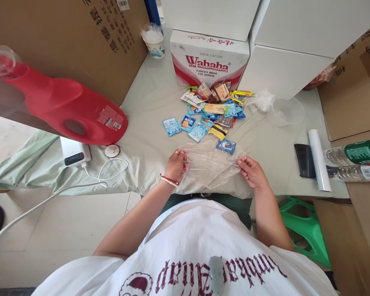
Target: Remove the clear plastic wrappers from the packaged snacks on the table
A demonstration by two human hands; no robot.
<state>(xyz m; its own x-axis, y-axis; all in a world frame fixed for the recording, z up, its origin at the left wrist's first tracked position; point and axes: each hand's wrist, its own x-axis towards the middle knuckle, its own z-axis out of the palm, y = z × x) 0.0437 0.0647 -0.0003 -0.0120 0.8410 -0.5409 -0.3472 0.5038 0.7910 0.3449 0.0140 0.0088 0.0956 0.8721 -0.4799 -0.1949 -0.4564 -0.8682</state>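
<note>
A thin clear plastic bag point(211, 166) is stretched between my two hands at the front of the table. My left hand point(176, 166), with beaded bracelets at its wrist, pinches the bag's left side. On the opposite side my right hand point(249, 170) pinches the bag between thumb and fingers. Just beyond it lies a loose pile of wrapped snacks, with a blue snack packet point(226, 146) nearest, at the bag's far edge. Light-blue packets point(198, 132), a yellow packet point(218, 132) and a long cream wrapper point(215, 108) are among the pile.
Behind the snacks stands a Wahaha carton point(208, 61). A red jug point(77, 107), a white power bank point(75, 151) and its cable are at left. Toward the right are a clear bowl point(286, 112), a phone point(304, 160), a white roll point(319, 160) and bottles point(357, 153).
</note>
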